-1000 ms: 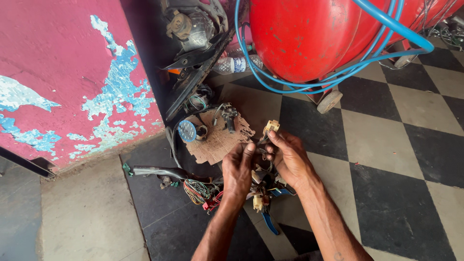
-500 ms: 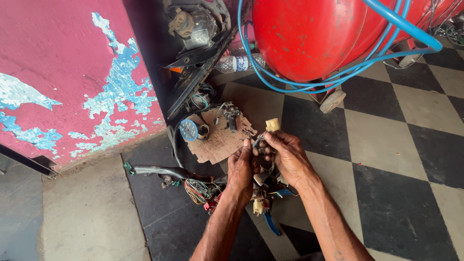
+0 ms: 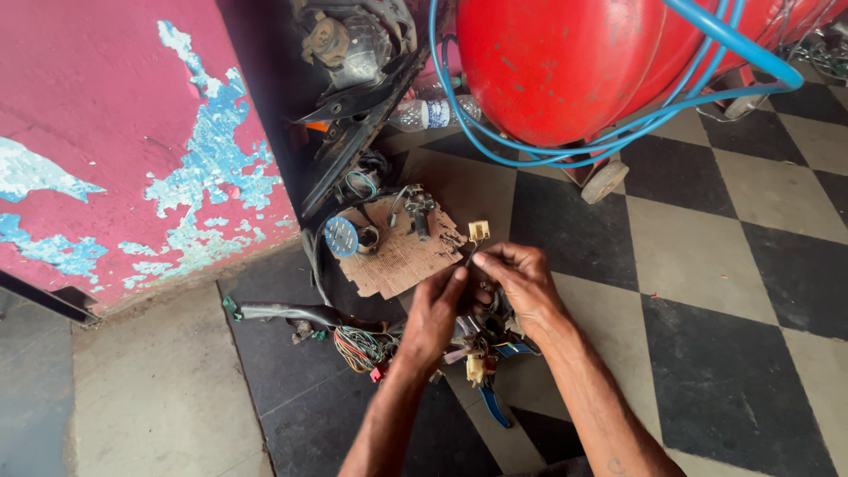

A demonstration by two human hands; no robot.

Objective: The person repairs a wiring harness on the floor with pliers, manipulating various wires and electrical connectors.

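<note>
My left hand (image 3: 435, 311) and my right hand (image 3: 523, 281) meet over a tangled wiring harness (image 3: 481, 336) on the chequered floor. The right hand's fingers pinch a wire that ends in a small cream plastic connector (image 3: 478, 231), which sticks up above the knuckles. Fingers of the left hand grip the harness just below it. Loose coloured wires (image 3: 358, 346) trail to the left of my left wrist, and a blue-handled tool (image 3: 493, 406) lies under the bundle.
A torn piece of cardboard (image 3: 397, 256) carries a round blue gauge (image 3: 341, 237) and small metal parts. Behind stand a red tank (image 3: 565, 62) on a wheel with a blue hose (image 3: 618, 137), a plastic bottle (image 3: 430, 113), dark motorcycle parts (image 3: 353, 53), and a peeling pink wall (image 3: 132, 150).
Both hands stay on the harness; the fingers have shifted slightly, and the cream connector still stands above my right hand. The camera has moved a little.
</note>
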